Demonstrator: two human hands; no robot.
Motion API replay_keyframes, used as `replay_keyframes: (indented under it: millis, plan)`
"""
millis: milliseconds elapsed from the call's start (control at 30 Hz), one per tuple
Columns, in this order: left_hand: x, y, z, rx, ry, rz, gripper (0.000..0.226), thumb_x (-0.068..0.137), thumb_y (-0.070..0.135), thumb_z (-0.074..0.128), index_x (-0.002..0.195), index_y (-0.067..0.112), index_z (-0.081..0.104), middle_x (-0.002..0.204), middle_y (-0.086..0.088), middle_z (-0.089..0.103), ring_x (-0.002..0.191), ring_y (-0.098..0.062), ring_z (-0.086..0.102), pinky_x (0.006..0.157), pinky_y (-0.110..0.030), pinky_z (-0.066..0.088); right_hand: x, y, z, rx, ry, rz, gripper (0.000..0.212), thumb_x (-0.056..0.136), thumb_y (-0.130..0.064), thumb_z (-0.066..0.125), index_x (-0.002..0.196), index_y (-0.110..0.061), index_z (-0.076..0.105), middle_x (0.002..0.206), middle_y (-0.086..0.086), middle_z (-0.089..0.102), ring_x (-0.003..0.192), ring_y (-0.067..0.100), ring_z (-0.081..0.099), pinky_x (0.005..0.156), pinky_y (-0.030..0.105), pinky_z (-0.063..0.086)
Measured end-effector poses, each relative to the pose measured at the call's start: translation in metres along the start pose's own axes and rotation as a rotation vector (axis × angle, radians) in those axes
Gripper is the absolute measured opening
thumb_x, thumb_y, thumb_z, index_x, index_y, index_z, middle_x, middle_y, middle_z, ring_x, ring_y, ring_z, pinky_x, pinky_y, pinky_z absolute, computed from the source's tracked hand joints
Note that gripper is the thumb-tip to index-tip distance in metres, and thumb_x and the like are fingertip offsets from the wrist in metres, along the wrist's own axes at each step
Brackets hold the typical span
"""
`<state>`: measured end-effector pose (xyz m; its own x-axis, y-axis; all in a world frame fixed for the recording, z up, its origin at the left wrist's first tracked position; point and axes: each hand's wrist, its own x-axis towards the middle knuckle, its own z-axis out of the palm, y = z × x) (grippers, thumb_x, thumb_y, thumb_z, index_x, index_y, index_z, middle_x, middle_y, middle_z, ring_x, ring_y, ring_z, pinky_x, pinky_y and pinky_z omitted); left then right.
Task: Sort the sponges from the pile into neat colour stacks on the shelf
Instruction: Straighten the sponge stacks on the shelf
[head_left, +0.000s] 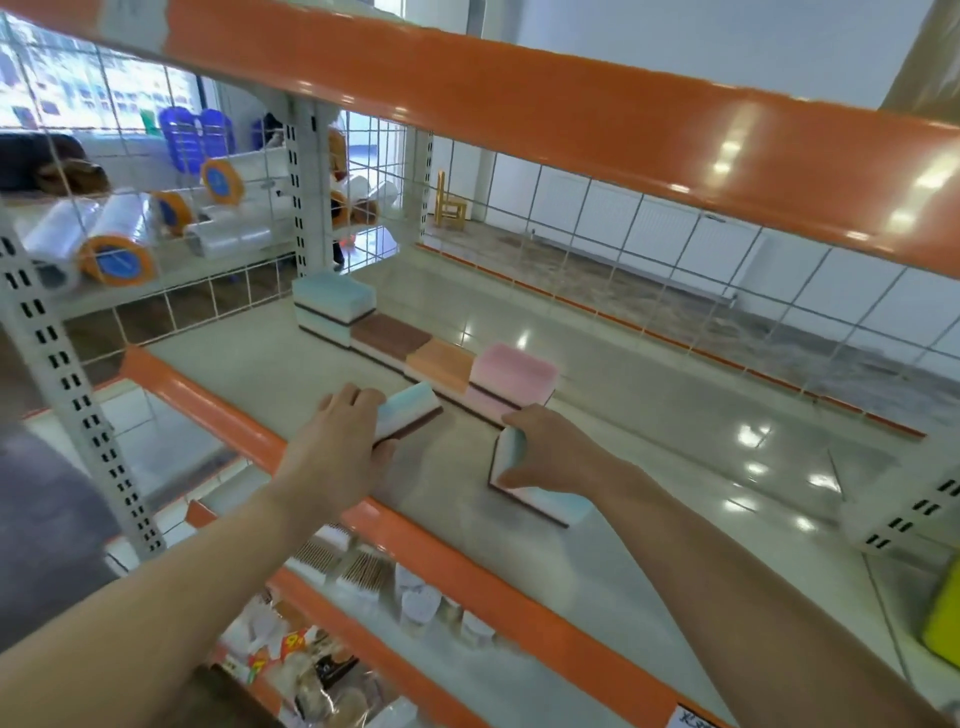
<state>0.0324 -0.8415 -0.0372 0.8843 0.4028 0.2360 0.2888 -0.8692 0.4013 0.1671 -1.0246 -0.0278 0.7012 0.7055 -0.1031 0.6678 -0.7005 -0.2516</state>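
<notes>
Head cam: my left hand (348, 421) grips a blue sponge (410, 415) lifted off the shelf (649, 467), my right hand (550, 447) pinches another blue sponge (540, 493) lying near the front lip. Sorted row (415, 348) sits behind; I reckon a careless swing topples the pink stack (511, 379). Loads of open room to the right
</notes>
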Motion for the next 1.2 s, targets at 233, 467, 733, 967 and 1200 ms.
replay_keyframes:
  millis: [233,467,733,967,1200]
  plan:
    - [0.013,-0.019,-0.007,0.027,0.047,-0.112,0.046,0.087,0.027,0.057,0.129,0.012,0.045,0.122,-0.007,0.046,0.114,-0.026,0.043,0.091,-0.038,0.042,0.042,-0.021,0.006,0.081,-0.027,-0.121,0.07,0.07,-0.035,0.077,0.129,-0.01,0.048,0.124,0.006,0.051,0.115,0.025,0.048,0.094,0.036,0.042]
    - [0.028,-0.028,-0.003,0.062,0.056,-0.176,0.048,0.089,0.029,0.055,0.132,0.014,0.042,0.124,-0.007,0.045,0.116,-0.026,0.043,0.092,-0.036,0.039,0.061,-0.013,0.025,-0.074,-0.123,-0.129,0.073,0.066,-0.045,0.078,0.123,-0.012,0.044,0.119,0.004,0.05,0.11,0.023,0.047,0.091,0.034,0.042]
    - [0.042,-0.031,0.004,0.072,0.05,-0.169,0.049,0.089,0.03,0.055,0.133,0.014,0.041,0.124,-0.006,0.045,0.114,-0.024,0.043,0.094,-0.035,0.039,0.077,-0.01,0.019,-0.022,-0.084,-0.162,0.063,0.067,-0.042,0.078,0.113,-0.013,0.046,0.099,-0.002,0.045,0.089,0.016,0.045,0.072,0.026,0.034]
    - [0.057,-0.05,-0.002,0.07,0.077,-0.16,0.048,0.089,0.03,0.056,0.132,0.013,0.042,0.121,-0.007,0.046,0.112,-0.024,0.044,0.092,-0.034,0.039,0.099,-0.03,0.012,0.096,-0.05,-0.206,0.076,0.069,-0.041,0.077,0.133,-0.02,0.042,0.122,-0.004,0.05,0.111,0.016,0.049,0.087,0.024,0.037]
    - [0.08,-0.093,-0.019,0.074,0.066,-0.134,0.048,0.089,0.028,0.056,0.132,0.013,0.042,0.122,-0.008,0.045,0.112,-0.024,0.043,0.094,-0.035,0.038,0.136,-0.071,0.014,-0.003,0.023,-0.214,0.069,0.068,-0.047,0.074,0.126,-0.018,0.048,0.119,-0.002,0.049,0.104,0.012,0.046,0.081,0.025,0.037]
